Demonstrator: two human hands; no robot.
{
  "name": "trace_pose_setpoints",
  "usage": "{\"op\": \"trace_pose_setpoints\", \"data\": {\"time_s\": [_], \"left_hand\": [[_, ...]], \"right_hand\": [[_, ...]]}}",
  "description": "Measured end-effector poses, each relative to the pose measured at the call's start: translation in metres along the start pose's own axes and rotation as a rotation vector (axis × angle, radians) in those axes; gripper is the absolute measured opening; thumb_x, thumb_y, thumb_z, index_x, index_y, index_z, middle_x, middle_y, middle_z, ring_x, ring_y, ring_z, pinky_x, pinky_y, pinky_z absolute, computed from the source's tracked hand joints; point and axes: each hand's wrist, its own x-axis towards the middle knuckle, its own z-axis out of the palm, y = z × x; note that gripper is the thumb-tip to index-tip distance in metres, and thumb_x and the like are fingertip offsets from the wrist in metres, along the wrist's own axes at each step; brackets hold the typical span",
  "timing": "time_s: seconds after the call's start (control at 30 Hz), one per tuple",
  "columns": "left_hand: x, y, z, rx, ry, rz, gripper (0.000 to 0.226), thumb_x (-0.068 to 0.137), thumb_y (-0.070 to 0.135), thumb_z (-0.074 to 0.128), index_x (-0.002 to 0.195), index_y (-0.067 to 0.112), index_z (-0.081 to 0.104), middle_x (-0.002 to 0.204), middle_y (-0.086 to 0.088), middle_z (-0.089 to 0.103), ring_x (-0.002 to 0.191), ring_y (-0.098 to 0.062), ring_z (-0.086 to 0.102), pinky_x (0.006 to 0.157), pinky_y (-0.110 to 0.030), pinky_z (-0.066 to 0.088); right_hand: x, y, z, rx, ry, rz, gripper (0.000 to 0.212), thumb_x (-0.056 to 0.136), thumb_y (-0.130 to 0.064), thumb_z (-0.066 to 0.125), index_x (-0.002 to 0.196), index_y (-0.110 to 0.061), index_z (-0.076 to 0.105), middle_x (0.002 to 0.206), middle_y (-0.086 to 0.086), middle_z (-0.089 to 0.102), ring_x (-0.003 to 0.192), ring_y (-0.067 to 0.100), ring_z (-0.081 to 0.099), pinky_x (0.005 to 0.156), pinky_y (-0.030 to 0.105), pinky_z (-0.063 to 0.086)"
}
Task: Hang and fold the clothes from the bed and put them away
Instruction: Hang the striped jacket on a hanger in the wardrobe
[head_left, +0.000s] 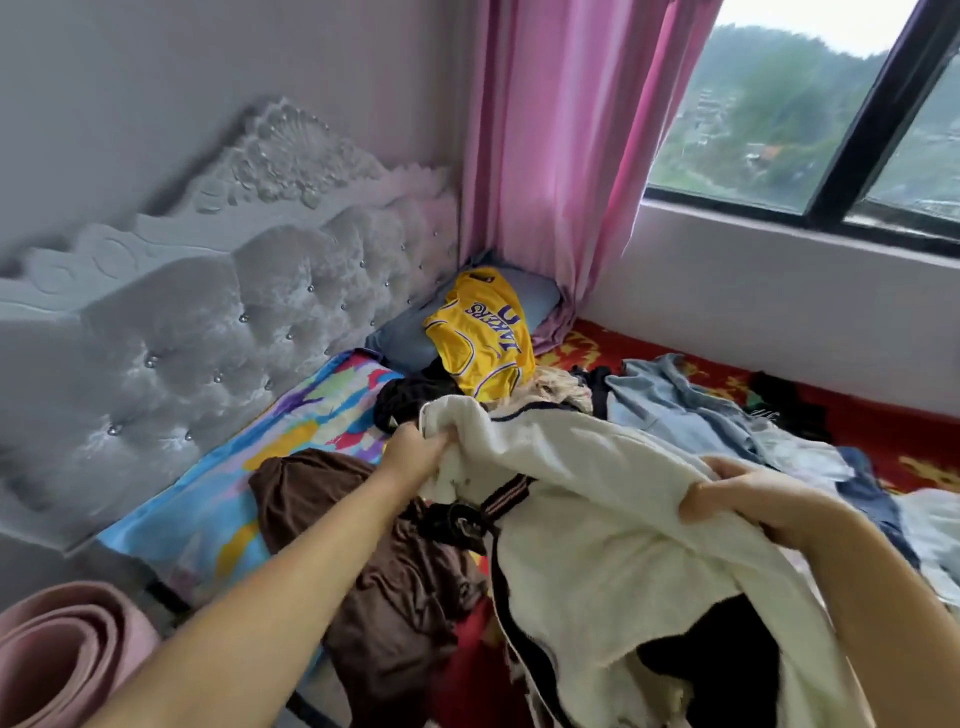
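A cream fleece garment (597, 509) with dark trim is lifted above the bed, stretched between my two hands. My left hand (415, 452) grips its far upper edge. My right hand (748, 499) pinches the fabric at the near right. Under it lie a brown garment (322, 499), a black garment (405, 400), a yellow basketball jersey (483, 338) on a blue pillow (535, 299), and light blue denim clothes (691, 410) on the red patterned bedspread (883, 436).
A grey tufted headboard (208, 332) runs along the left. A colourful pillow (249, 462) lies by it. A pink curtain (561, 156) hangs in the corner beside the window (810, 109). A rolled pink mat (62, 660) stands at the bottom left.
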Motion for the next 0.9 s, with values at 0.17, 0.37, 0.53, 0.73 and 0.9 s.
{"op": "trace_pose_setpoints", "data": {"time_s": [0.17,0.37,0.53,0.73,0.9], "left_hand": [[-0.064,0.045,0.008,-0.205,0.002,0.201,0.015,0.088,0.014,0.062,0.076,0.006,0.066,0.073,-0.006,0.065,0.071,-0.018,0.062,0.062,-0.025,0.049],[-0.151,0.076,0.014,0.255,-0.349,0.725,0.015,0.082,0.012,0.070,0.081,0.000,0.062,0.075,-0.008,0.062,0.071,-0.016,0.057,0.062,-0.027,0.040],[-0.167,0.069,-0.061,-0.247,-0.522,0.433,0.027,0.089,0.042,0.061,0.097,0.018,0.071,0.080,0.001,0.068,0.074,-0.010,0.064,0.068,-0.025,0.052],[-0.190,0.017,-0.091,-0.016,-0.297,0.330,0.046,0.088,0.035,0.063,0.128,0.026,0.045,0.141,-0.011,0.043,0.131,-0.023,0.042,0.104,-0.034,0.040],[-0.249,-0.015,-0.112,0.186,-0.629,0.325,0.091,0.073,0.044,0.058,0.152,0.025,0.016,0.150,-0.006,0.030,0.136,-0.021,0.038,0.113,-0.038,0.031]], "right_hand": [[0.004,0.036,0.017,-0.419,0.024,-0.010,0.094,0.081,-0.036,0.074,0.151,-0.038,0.010,0.148,-0.018,0.020,0.133,-0.002,0.026,0.103,0.011,0.029],[0.006,0.006,0.106,-0.336,0.164,-0.478,0.049,0.081,-0.005,0.074,0.126,-0.014,0.057,0.112,0.005,0.065,0.100,0.007,0.059,0.092,0.035,0.052],[-0.032,-0.009,0.122,-0.236,0.330,-0.581,0.013,0.084,-0.009,0.071,0.073,-0.016,0.069,0.068,-0.014,0.065,0.064,-0.004,0.055,0.063,0.013,0.045],[-0.097,-0.047,0.173,-0.108,0.015,-0.801,0.011,0.071,-0.021,0.076,0.081,-0.025,0.076,0.078,-0.008,0.071,0.075,0.002,0.064,0.070,0.020,0.052],[-0.141,-0.059,0.235,-0.224,-0.151,-0.898,0.016,0.066,-0.042,0.078,0.081,-0.041,0.075,0.084,-0.013,0.070,0.080,0.006,0.064,0.083,0.030,0.048]]}}
